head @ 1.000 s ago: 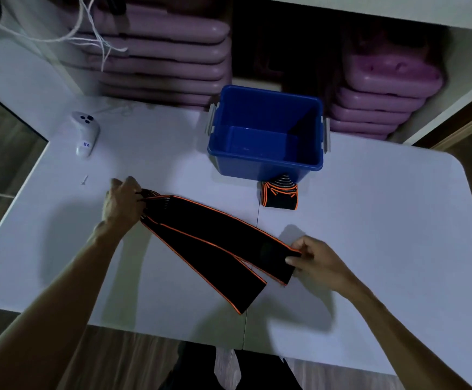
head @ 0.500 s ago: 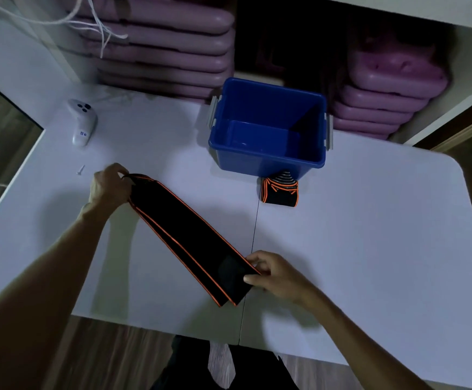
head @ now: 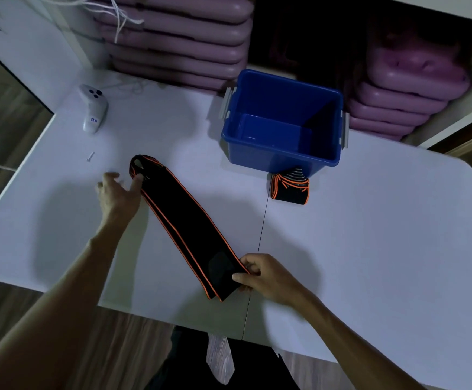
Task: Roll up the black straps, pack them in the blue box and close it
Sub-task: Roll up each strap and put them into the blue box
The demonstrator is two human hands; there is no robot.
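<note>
We find the right hand (head: 268, 277) in a pinching grip on the near end of the black strap (head: 189, 226), thumb and fingers closed over the stacked layers at the bench (head: 384, 235) edge. The left hand (head: 118, 192) is open, fingers spread, its fingertips touching the strap's side just below the folded loop at the far end; it holds nothing that we can make out. The strap lies flat, doubled over itself, its orange-edged layers nearly aligned. Its long axis runs diagonally, from the far left loop down to the near right end under the pinch. A rolled strap (head: 290, 187) stands on the bench, touching the front wall of the blue box (head: 282, 159). The box is open and appears empty; no lid is identifiable in view. We judge one strap rolled, none packed, and this one ready for rolling. The coming roll turns on that diagonal: the right hand already sits on the free end, so rolling would travel away from it, up the axis toward the loop near the left hand. Risk noted: layers skewing if the roll departs from the axis.
</note>
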